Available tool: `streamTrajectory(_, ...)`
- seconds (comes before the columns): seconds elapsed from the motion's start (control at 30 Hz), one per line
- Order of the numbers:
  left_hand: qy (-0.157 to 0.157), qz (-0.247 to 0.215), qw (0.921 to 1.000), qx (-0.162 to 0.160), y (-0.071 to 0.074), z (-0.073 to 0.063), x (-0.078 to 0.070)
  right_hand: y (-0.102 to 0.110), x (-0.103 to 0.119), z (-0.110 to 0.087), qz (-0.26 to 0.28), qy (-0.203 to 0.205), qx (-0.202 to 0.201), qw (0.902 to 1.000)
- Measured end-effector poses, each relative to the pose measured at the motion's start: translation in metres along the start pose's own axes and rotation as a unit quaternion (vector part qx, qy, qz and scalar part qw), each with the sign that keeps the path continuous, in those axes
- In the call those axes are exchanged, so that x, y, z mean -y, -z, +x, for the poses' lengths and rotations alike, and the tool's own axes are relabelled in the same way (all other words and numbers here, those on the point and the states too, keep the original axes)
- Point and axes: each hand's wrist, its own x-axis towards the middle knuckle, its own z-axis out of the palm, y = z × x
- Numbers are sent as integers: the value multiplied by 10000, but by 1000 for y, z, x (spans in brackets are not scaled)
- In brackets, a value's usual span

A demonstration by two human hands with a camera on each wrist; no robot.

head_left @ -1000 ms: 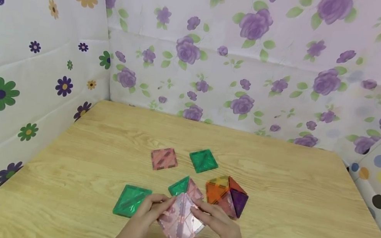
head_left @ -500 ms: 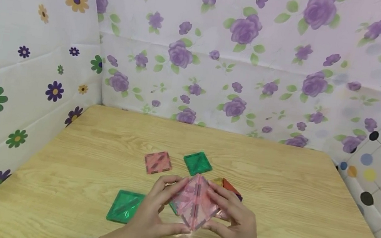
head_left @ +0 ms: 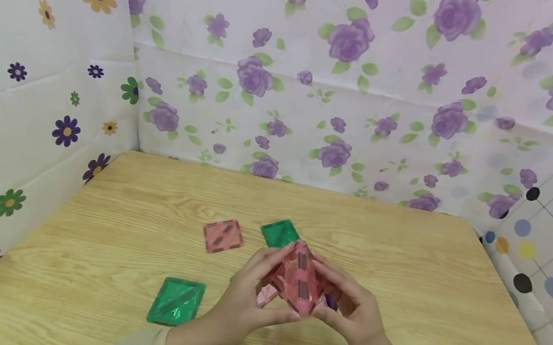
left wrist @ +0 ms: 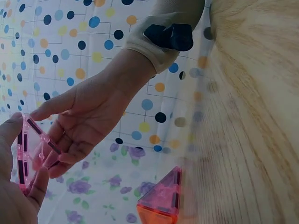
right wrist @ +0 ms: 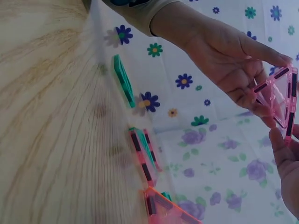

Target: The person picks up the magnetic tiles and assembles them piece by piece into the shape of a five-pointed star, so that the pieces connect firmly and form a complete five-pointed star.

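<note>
Both hands hold joined pink translucent magnetic tiles (head_left: 301, 281), folded along a seam, raised above the table. My left hand (head_left: 250, 290) pinches them from the left, thumb at the lower corner and fingertips near the top. The right hand (head_left: 357, 307) mirrors that grip on the other side. In the left wrist view the pink tiles (left wrist: 35, 149) show black magnet strips along their edges, between the two hands. Below the held tiles, a pink and orange tile piece (left wrist: 163, 196) stands on the table; in the head view the hands mostly cover it.
A green square tile (head_left: 176, 301) lies at the left on the wooden table (head_left: 97, 243). Farther back are a pink square tile (head_left: 223, 236) and another green tile (head_left: 278, 232), partly behind the left hand. Patterned cloths (head_left: 282, 117) close off the table's back and sides.
Both hands have lifted the joined pink tiles and carried them right, tilting them to a steeper, narrower fold. The hands now cover the coloured tile cluster. The head view has shifted slightly.
</note>
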Motion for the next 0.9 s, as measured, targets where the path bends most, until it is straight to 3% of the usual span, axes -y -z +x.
streamTrajectory(0.17,621,312,9976,-61,-15,12,2,8,-1,2,-236,-785,-216,9964)
streamTrajectory(0.37,1008,1162,9880,-102,-36,26,12,29,-8,-1,-672,-1432,-117,9873)
streamTrajectory(0.5,1148,1024,9880,168,-50,31,20,45,-14,-8,-659,-1570,125,9853)
streamTrajectory(0.6,1073,937,9894,282,-59,35,26,55,-17,-15,-624,-1773,176,9820)
streamTrajectory(0.77,818,1089,9907,25,-70,37,36,61,-20,-26,-583,-2028,94,9774)
streamTrajectory(0.9,1033,598,9927,-182,-73,38,40,64,-23,-30,-670,-2071,50,9760)
